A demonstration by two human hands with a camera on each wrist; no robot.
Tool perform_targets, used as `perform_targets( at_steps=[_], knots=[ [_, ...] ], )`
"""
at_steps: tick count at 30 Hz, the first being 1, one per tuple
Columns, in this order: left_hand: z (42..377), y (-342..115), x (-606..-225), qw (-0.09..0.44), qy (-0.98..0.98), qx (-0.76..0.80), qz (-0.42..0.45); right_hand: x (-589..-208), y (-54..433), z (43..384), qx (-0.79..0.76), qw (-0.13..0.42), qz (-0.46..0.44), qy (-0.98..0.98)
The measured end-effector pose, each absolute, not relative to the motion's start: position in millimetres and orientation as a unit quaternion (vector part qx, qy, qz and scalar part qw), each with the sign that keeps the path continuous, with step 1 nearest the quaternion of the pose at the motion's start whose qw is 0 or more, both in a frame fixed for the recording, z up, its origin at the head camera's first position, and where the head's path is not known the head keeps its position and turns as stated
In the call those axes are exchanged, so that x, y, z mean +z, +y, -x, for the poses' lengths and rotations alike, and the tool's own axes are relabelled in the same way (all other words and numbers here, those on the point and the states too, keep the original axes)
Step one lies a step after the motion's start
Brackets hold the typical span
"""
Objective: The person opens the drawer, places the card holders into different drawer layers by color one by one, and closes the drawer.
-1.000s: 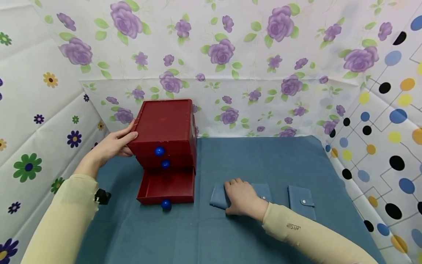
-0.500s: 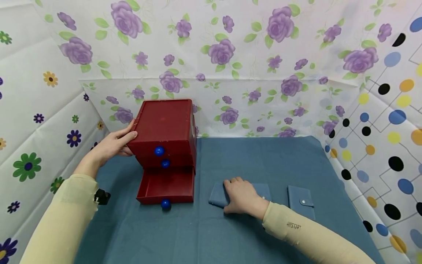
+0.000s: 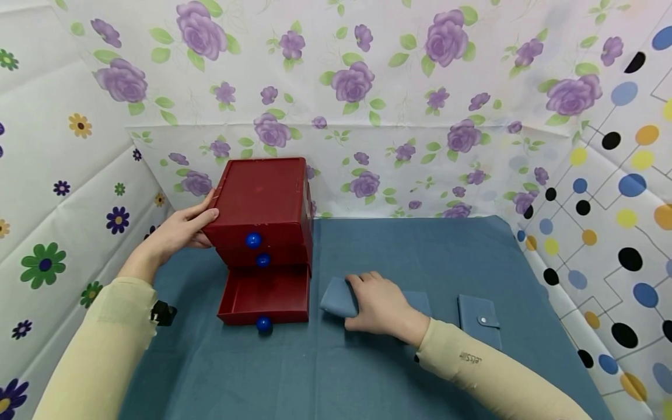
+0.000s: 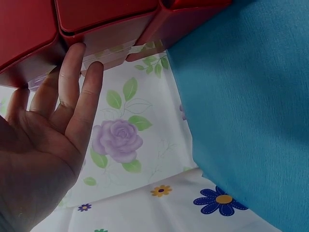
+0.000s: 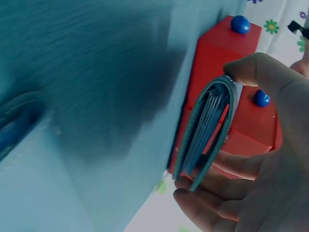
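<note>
My left hand (image 3: 181, 230) rests against the left side of a red drawer box (image 3: 259, 192). In the left wrist view its fingers (image 4: 72, 82) reach out nearly straight along the box. The bottom drawer (image 3: 268, 291) is pulled out, with a bare red inside and a blue knob (image 3: 264, 324). My right hand (image 3: 380, 306) grips a blue card holder (image 3: 338, 297) just right of that drawer. The right wrist view shows it folded, its inner sleeves (image 5: 207, 121) edge-on between thumb and fingers. Behind the hand lies another blue holder (image 3: 418, 301), partly hidden.
Farther right on the blue cloth (image 3: 415, 251) lies a blue holder with a snap strap (image 3: 479, 321). The box's upper drawers, with round blue knobs (image 3: 254, 240), look pushed in farther than the bottom one. A flowered sheet (image 3: 399, 163) hangs right behind.
My right hand has moved a little left and up with the card holder, which has come away from the holder behind it. The left hand and the drawer box look unmoved.
</note>
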State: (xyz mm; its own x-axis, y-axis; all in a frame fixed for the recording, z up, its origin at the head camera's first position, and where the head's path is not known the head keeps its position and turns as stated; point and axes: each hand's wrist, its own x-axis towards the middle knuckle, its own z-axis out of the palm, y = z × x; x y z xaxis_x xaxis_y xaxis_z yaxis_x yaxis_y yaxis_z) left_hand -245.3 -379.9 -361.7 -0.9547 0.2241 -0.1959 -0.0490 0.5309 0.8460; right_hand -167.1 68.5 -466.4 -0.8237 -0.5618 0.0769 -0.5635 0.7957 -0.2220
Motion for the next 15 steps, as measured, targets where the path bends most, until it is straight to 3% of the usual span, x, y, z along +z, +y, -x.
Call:
perform_targets(
  at_steps=[15],
  knots=[
    [247.2, -379.9, -364.8, 0.137, 0.865, 0.481, -0.046, -453.5, 35.0, 168.4, 0.180, 0.055, -0.315, -0.930]
  ],
)
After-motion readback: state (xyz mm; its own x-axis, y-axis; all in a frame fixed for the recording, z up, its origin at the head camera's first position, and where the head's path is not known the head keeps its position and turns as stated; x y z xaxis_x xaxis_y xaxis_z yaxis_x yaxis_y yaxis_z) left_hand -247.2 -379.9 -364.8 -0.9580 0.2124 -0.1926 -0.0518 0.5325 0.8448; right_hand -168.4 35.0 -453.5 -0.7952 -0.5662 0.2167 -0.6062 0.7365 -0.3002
